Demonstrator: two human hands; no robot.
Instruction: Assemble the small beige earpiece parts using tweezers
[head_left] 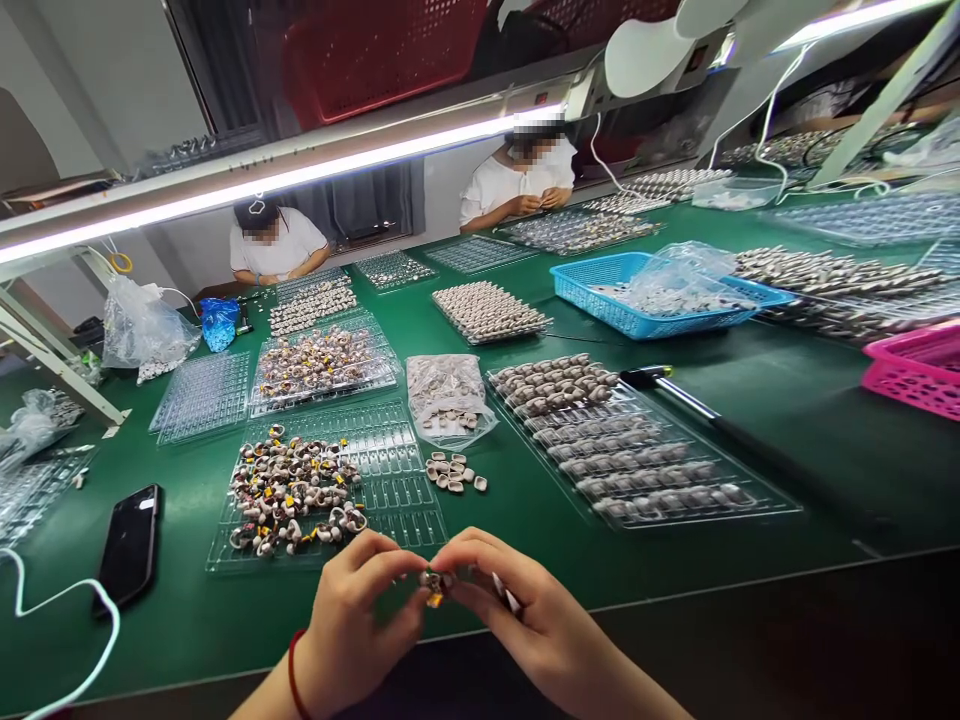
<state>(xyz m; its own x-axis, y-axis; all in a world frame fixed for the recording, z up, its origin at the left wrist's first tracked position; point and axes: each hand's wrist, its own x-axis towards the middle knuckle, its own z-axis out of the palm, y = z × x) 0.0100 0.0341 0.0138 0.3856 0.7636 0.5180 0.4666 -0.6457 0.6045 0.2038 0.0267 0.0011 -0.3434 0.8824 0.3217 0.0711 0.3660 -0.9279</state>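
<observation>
Near the table's front edge, my left hand (360, 610) and my right hand (529, 615) pinch a small electronic part (434, 586) between their fingertips. It has a light shell and a yellow-orange tab; the fingers hide much of it. A thin dark and light object (507, 594) shows among my right fingers, too small to name. Just beyond my left hand, a clear plastic tray (394, 485) bears a heap of similar parts (292, 490) with yellow tabs. Several loose beige shells (454, 472) lie beyond my fingertips, beside a clear bag (450, 395) of such shells.
To the right lie a tray of shells in rows (637, 450) and a black-handled tool (705, 405). Farther off are a blue basket (600, 315) and a pink basket (911, 370). A phone (129, 545) and white cable (112, 620) lie left. Two people sit across the table.
</observation>
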